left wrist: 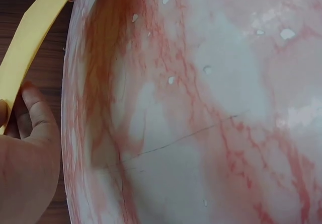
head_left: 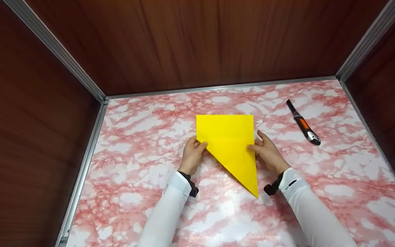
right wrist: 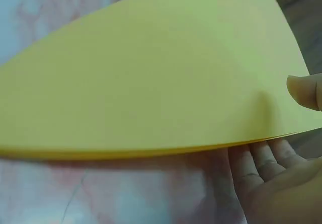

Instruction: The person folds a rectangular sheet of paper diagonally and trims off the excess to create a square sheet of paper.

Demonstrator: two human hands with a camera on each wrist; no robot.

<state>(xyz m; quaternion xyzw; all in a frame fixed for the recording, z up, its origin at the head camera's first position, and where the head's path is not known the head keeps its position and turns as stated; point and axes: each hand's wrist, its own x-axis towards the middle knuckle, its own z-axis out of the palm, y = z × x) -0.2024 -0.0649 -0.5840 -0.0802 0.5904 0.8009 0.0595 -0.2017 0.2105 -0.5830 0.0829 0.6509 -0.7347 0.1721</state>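
Yellow paper (head_left: 230, 147) over middle of surface (head_left: 142, 144), well in from left and right edges. Left hand (head_left: 191, 157) grip pinches its left side, thumb on top. Right hand (head_left: 269, 154) grip pinches right side, fingers under. Best: light, even pressure, layers aligned, no thumb dents. Black-and-orange tool (head_left: 303, 127) toward surface's far right corner; avoid.

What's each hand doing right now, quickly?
Left hand: holding the yellow paper by its left side, thumb on top.
Right hand: holding the same paper by its right edge, thumb on top.
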